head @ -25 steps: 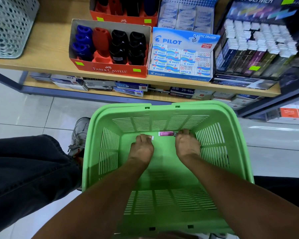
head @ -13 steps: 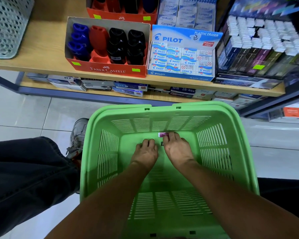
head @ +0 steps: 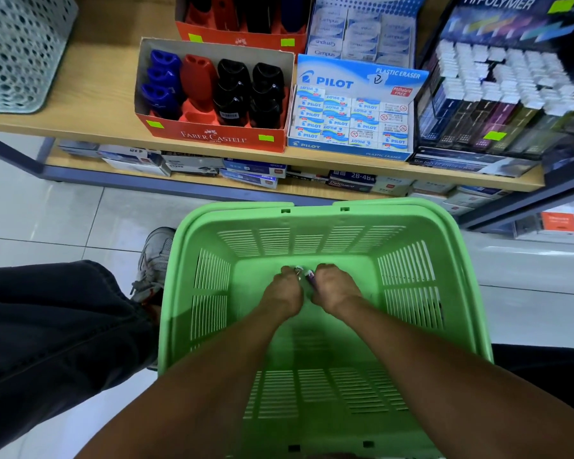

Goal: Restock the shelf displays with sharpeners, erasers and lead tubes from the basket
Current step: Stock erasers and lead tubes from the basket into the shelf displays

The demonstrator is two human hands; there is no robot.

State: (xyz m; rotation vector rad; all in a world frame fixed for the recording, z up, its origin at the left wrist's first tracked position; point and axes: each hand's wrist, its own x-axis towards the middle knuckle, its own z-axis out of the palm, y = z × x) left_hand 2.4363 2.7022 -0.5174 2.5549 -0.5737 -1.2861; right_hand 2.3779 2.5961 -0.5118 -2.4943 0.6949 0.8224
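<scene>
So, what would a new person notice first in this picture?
First, the bright green slatted plastic basket at the centre, with the left hand and right hand curled together over small tubes at its bottom. Then, on the wooden shelf above, the red Faber-Castell sharpener box beside the blue Pilot eraser box.

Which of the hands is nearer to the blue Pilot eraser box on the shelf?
Right, though only slightly. The right hand sits in the green basket almost straight below the Pilot eraser box; the left hand lies beside it, offset further left, more under the Faber-Castell sharpener box.
</scene>
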